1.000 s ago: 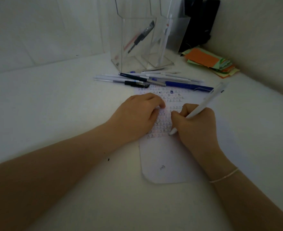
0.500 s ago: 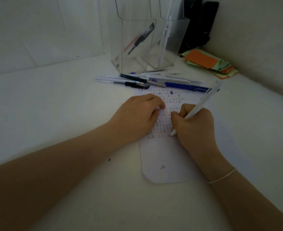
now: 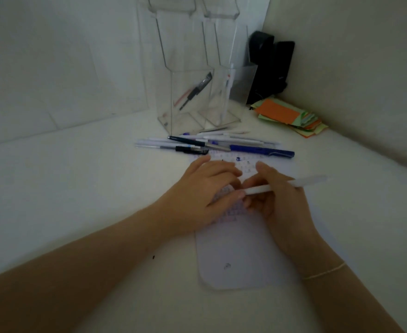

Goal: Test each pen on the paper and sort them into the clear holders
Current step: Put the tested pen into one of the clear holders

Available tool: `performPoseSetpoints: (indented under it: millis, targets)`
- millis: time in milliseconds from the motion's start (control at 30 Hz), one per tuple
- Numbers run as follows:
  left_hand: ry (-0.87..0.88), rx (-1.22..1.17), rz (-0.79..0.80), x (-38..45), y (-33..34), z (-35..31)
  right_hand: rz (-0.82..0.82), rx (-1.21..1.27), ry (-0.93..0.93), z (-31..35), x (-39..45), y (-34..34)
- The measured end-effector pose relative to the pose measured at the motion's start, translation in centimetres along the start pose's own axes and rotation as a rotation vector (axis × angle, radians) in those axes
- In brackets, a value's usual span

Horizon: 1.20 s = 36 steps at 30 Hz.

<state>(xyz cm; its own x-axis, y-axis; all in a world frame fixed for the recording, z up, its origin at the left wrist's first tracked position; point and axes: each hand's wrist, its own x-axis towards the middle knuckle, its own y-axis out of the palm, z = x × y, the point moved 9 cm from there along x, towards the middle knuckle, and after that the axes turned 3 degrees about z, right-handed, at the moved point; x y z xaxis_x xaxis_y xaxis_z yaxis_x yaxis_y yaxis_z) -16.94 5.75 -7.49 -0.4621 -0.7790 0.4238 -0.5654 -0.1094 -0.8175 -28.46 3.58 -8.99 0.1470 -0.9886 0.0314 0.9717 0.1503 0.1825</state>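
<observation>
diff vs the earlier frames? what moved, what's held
The white pen went from upright, tip writing on the paper, to lying nearly level above it, still gripped by the right hand; the left hand's fingers now meet its tip end. Pen pile and clear holders unchanged.

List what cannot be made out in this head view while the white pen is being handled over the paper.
- Tip of the white pen: covered where the left hand meets the right hand.
- Marks on the paper: too small and dim to read; both hands cover the middle rows.
- Clear holders: tops cut off by the upper edge.
- Loose pens: overlapping, so no sure count.
- Black object in the corner: too dark to identify.
</observation>
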Motion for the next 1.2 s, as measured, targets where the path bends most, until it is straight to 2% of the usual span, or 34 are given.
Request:
performPoseSetpoints:
  millis: [133,167,233,300,367,533,700,800,933,1100,1200]
  targets:
    - [-0.007,-0.039,-0.012,0.2,0.0,0.3,-0.048,-0.204,-0.077,1.1,-0.1,0.0]
    - [0.001,-0.027,-0.021,0.2,0.0,0.2,-0.076,-0.174,-0.073,1.3,-0.1,-0.4]
    - [0.010,0.000,-0.026,0.2,0.1,0.3,-0.086,0.097,0.009,1.2,0.1,-1.0]
    - [-0.008,-0.005,-0.020,0.2,0.3,0.6,-0.020,0.424,0.134,0.8,0.0,-0.6]
    - [-0.021,-0.010,-0.032,0.3,0.2,0.8,0.042,0.595,0.205,0.6,-0.2,-0.1]
    - [0.005,0.034,-0.034,0.2,0.5,1.0,0.105,0.619,0.210,0.4,0.2,0.1]
    - [-0.001,0.066,-0.053,0.2,0.3,0.9,0.057,0.599,0.177,0.4,0.5,-0.4]
    - [-0.056,0.037,-0.160,0.2,-1.1,1.3,0.006,0.397,0.115,1.7,1.3,-0.5]
    - [-0.204,-0.040,-0.311,1.4,-4.6,3.7,-0.107,0.035,-0.059,8.3,5.3,-0.9]
    - [-0.312,0.013,-0.408,4.0,-7.8,7.5,-0.277,-0.387,-0.581,20.6,11.3,1.3]
    - [-0.367,0.034,-0.359,5.2,-6.3,8.7,-0.273,-0.553,-0.719,22.7,14.4,4.2]
